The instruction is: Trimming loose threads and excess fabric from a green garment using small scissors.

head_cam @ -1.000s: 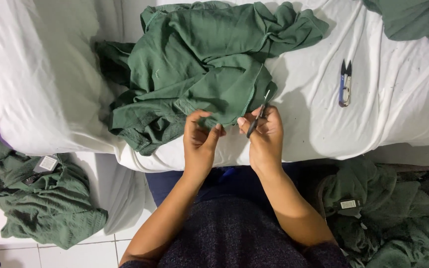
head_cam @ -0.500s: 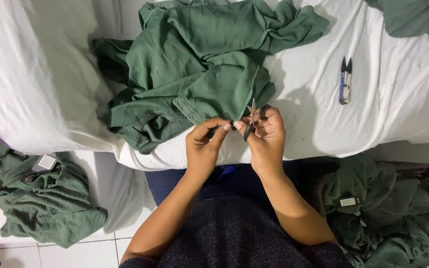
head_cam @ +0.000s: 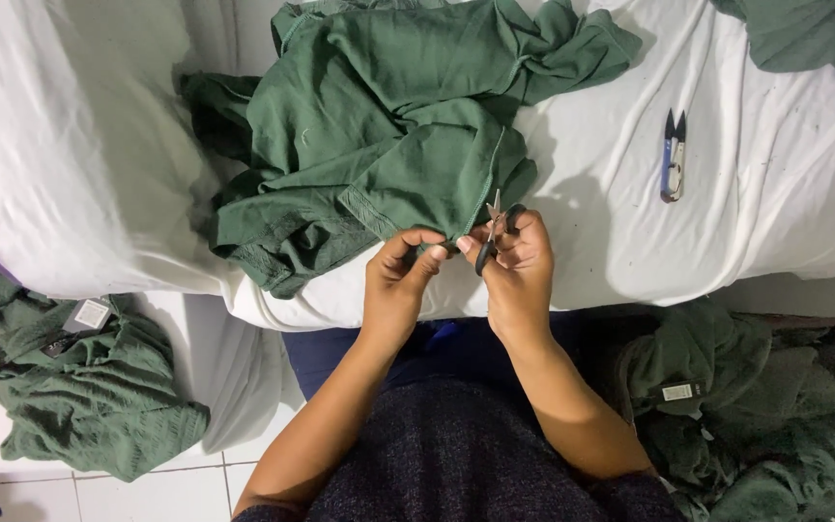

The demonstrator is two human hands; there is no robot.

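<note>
At far left I see a crumpled green knit garment with a white tag [head_cam: 79, 396] lying on the white tiled floor [head_cam: 137, 493]. Above it, the white sheet covering the worktable [head_cam: 79, 145] spans the frame. On that sheet, centre-left, lies the rumpled dark green fabric garment [head_cam: 388, 135], its hemmed lower corner hanging toward me at the table's near edge. My left hand [head_cam: 396, 285] is closed in a pinch on that hem corner, thumb and fingertips pressed together with the cloth between them. Just beside it, almost touching, my right hand [head_cam: 519, 271] is curled shut around small dark-handled thread snips [head_cam: 491, 232], whose metal blades point up at the hem; I cannot tell whether the blades meet the fabric. Farther right, well apart from both hands, a second pair of snips with blue and silver body and black tips [head_cam: 673, 157] rests alone on the sheet. At lower right, a heap of green garments with a small white label [head_cam: 727, 425] lies beside my dark knitted sleeve.
</note>
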